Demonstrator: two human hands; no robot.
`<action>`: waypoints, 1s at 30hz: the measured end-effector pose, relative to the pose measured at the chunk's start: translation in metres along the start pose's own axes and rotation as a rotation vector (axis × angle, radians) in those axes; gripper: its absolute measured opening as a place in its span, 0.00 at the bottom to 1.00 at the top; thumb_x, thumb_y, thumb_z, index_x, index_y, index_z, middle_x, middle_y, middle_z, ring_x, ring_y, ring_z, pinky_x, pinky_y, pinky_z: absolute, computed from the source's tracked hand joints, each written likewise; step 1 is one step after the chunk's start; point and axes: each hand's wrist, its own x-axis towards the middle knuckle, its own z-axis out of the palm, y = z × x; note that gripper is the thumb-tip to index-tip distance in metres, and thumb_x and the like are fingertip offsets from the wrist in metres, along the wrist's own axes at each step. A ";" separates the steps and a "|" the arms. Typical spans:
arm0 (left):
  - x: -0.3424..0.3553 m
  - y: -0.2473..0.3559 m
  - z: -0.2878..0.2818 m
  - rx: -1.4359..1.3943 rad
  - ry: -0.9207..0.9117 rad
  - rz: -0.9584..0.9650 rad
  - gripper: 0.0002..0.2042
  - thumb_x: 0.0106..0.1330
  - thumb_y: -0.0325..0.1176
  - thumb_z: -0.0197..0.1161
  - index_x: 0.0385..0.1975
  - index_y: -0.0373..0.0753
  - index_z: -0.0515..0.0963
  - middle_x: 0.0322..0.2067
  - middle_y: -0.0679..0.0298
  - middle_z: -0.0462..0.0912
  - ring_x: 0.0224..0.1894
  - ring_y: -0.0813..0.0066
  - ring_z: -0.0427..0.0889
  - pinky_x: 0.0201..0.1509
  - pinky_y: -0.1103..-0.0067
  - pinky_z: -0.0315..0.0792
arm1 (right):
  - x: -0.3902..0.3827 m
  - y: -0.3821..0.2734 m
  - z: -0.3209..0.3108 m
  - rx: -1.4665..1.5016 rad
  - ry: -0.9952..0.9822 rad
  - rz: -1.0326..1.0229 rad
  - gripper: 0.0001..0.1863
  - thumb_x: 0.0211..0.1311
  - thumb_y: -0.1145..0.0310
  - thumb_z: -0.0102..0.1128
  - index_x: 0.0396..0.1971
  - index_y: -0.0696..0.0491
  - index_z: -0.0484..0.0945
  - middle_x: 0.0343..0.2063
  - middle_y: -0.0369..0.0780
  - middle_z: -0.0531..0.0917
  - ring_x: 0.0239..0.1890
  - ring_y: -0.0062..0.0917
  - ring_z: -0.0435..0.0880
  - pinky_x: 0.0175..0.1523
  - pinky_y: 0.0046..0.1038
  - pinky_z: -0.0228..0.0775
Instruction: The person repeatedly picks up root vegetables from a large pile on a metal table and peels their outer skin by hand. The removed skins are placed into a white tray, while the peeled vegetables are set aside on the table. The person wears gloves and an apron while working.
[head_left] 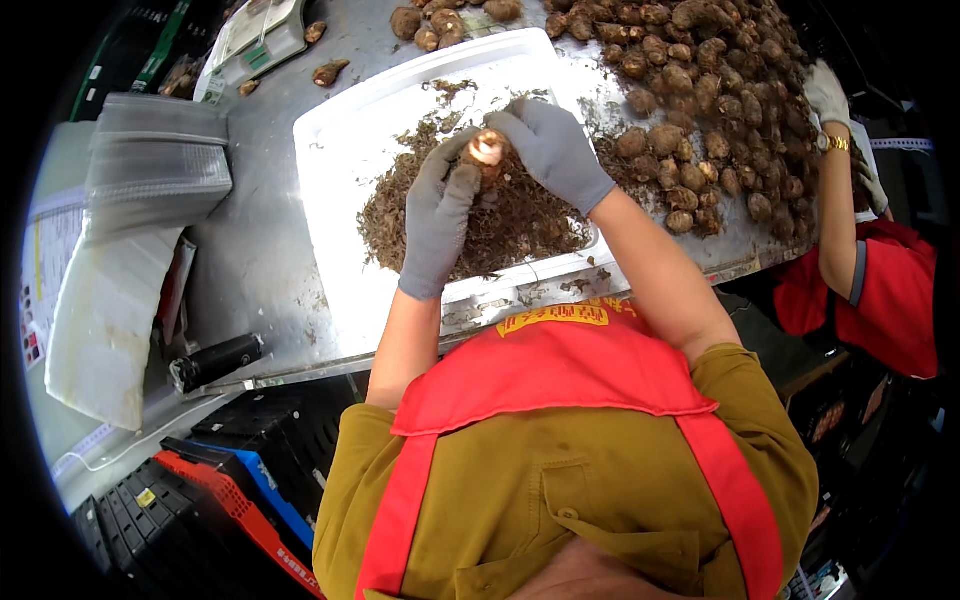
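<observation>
Centrally, two grey-gloved hands meet at one taro corm [487,150], its pale cut end showing: the left hand [435,222] curls thumb and fingers around it, while the right hand [555,147] bends its fingers to its upper edge; whether those grip it, I cannot tell. Below them, one white tray [328,180] bears a heap of dark fibrous scraps [535,232]. A pile of brown corms [705,95], too many to count, fills the upper right of the frame. At upper left, three loose corms [331,72] lie near one scale [255,35]. At the right edge, a co-worker's white-gloved hand [827,95], above one gold watch [832,143], reaches the pile.
</observation>
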 end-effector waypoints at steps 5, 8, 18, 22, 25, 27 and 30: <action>0.008 -0.014 -0.007 -0.290 0.029 -0.044 0.30 0.73 0.50 0.50 0.61 0.26 0.63 0.50 0.55 0.77 0.48 0.72 0.80 0.51 0.78 0.75 | -0.003 0.008 -0.015 0.120 -0.159 0.263 0.20 0.68 0.53 0.49 0.31 0.53 0.83 0.24 0.44 0.82 0.27 0.38 0.81 0.35 0.34 0.74; 0.008 -0.015 -0.001 -0.292 0.084 -0.033 0.30 0.75 0.51 0.45 0.61 0.26 0.64 0.48 0.56 0.78 0.45 0.74 0.80 0.48 0.79 0.76 | 0.000 0.002 -0.017 -0.018 -0.165 0.029 0.22 0.67 0.50 0.50 0.26 0.52 0.81 0.22 0.45 0.81 0.25 0.38 0.81 0.33 0.35 0.73; 0.022 -0.021 -0.011 -0.742 0.165 -0.467 0.28 0.74 0.59 0.37 0.48 0.40 0.73 0.17 0.66 0.73 0.11 0.79 0.63 0.12 0.83 0.57 | -0.036 -0.022 -0.002 -0.205 -0.524 -0.192 0.16 0.65 0.55 0.53 0.29 0.52 0.80 0.25 0.42 0.81 0.31 0.39 0.82 0.38 0.38 0.74; 0.022 -0.025 -0.016 -0.830 -0.033 -0.413 0.30 0.73 0.62 0.34 0.48 0.42 0.74 0.13 0.65 0.71 0.08 0.79 0.61 0.10 0.83 0.55 | -0.026 -0.021 -0.018 -0.019 -0.328 0.045 0.19 0.64 0.52 0.55 0.32 0.54 0.81 0.26 0.46 0.82 0.35 0.39 0.84 0.43 0.36 0.74; 0.023 -0.019 -0.004 -0.746 0.195 -0.516 0.28 0.73 0.62 0.38 0.47 0.42 0.74 0.18 0.65 0.76 0.12 0.80 0.68 0.10 0.84 0.59 | -0.009 -0.032 -0.027 -0.026 -0.272 0.149 0.21 0.62 0.50 0.55 0.32 0.55 0.80 0.29 0.46 0.84 0.34 0.40 0.83 0.41 0.37 0.74; 0.027 -0.015 0.004 -0.631 0.296 -0.591 0.27 0.72 0.61 0.41 0.47 0.42 0.75 0.24 0.65 0.79 0.17 0.81 0.74 0.12 0.85 0.64 | -0.005 -0.028 -0.018 -0.074 -0.248 0.043 0.21 0.63 0.50 0.54 0.31 0.54 0.80 0.28 0.45 0.83 0.34 0.41 0.83 0.40 0.38 0.74; 0.022 -0.028 -0.006 -0.498 0.111 -0.435 0.27 0.70 0.60 0.49 0.49 0.40 0.75 0.34 0.66 0.82 0.27 0.81 0.80 0.21 0.86 0.74 | -0.007 -0.019 -0.006 -0.079 -0.275 -0.246 0.17 0.63 0.51 0.52 0.30 0.50 0.80 0.26 0.43 0.81 0.31 0.43 0.82 0.35 0.40 0.72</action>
